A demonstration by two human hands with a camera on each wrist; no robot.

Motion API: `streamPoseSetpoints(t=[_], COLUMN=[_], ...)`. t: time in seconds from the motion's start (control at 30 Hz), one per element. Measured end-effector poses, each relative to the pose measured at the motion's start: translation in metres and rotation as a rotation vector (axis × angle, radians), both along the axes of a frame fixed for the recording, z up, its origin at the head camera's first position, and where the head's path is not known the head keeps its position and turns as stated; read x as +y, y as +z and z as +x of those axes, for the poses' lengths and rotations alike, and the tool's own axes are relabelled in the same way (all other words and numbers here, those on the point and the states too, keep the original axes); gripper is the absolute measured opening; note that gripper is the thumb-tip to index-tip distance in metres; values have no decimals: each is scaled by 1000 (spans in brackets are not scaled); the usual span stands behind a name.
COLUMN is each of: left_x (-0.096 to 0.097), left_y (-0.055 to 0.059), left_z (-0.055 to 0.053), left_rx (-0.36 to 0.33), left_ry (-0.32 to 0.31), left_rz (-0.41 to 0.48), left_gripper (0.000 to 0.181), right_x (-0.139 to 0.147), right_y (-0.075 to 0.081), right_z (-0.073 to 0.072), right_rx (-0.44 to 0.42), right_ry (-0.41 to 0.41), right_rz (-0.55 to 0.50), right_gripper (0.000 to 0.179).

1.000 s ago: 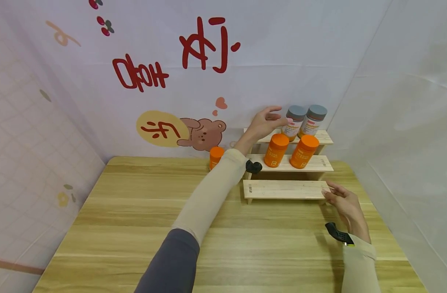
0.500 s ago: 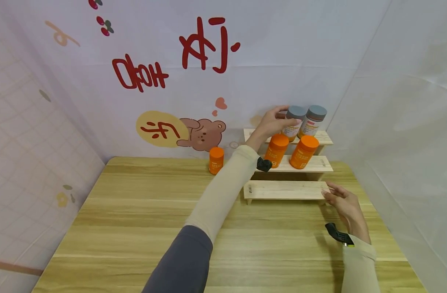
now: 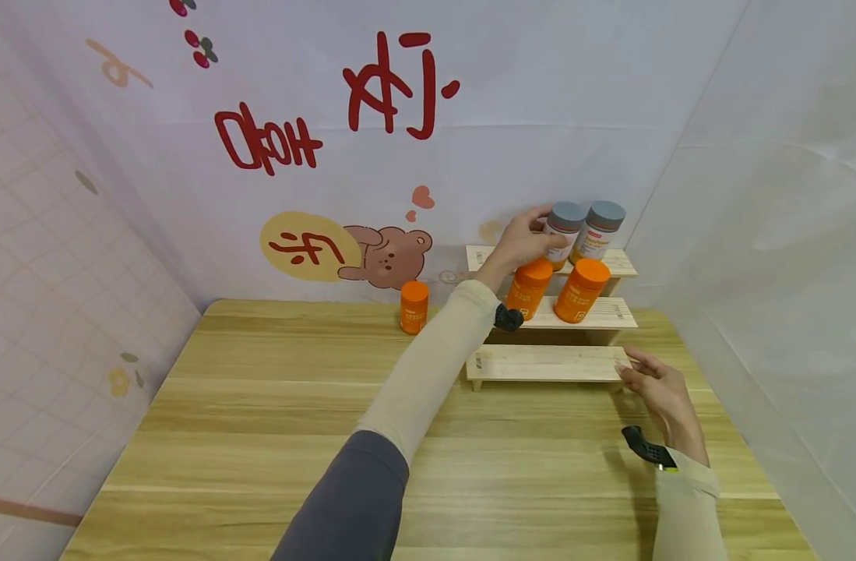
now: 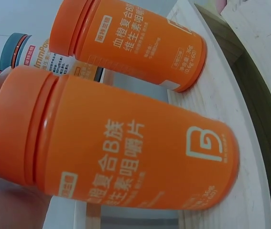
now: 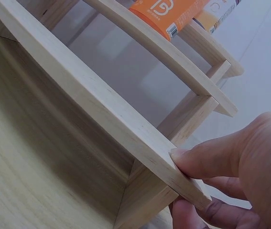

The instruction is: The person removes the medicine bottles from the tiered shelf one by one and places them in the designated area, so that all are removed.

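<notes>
On the top tier of a three-step wooden rack (image 3: 547,364) stand two white-and-yellow pill bottles with grey lids. My left hand (image 3: 524,240) grips the left grey-lidded bottle (image 3: 568,213), thumb across its front and fingers behind it. Two orange pill bottles stand on the middle tier: the left one (image 4: 140,148) looms large in the left wrist view, close to my hand, with the right one (image 4: 135,43) beyond it. My right hand (image 3: 662,393) pinches the right end of the lowest tier (image 5: 121,129), thumb on top and fingers underneath. The other grey-lidded bottle (image 3: 599,234) touches nothing of mine.
A smaller-looking orange bottle (image 3: 414,308) stands on the wood-grain table (image 3: 273,436), left of the rack near the back wall. White cloth walls (image 3: 540,93) with red writing and a cartoon bear enclose the table at back and sides.
My left hand has moved right, from beside the left grey-lidded bottle to gripping it. The forearm shifted right, uncovering the orange bottle on the table. My right hand has stayed put.
</notes>
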State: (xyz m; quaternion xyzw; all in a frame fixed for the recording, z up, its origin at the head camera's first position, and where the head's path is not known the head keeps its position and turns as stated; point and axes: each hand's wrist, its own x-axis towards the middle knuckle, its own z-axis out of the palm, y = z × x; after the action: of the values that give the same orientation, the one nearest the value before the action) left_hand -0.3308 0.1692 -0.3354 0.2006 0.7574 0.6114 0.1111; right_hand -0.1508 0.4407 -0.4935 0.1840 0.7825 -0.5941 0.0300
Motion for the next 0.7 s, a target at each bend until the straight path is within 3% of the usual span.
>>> streamPoseSetpoints(t=[0.33,0.7], left_x=[-7,-17], left_y=[-7,-5], left_z=[2,2], left_rx=[17,-17], left_ry=[32,79], left_rz=[43,73], left_gripper=[58,62], right_x=[-1,0], right_y=[-3,-2], right_z=[-1,0], right_rx=[-22,16], right_ry=[8,-4], right_rz=[43,15], right_gripper=[77,78])
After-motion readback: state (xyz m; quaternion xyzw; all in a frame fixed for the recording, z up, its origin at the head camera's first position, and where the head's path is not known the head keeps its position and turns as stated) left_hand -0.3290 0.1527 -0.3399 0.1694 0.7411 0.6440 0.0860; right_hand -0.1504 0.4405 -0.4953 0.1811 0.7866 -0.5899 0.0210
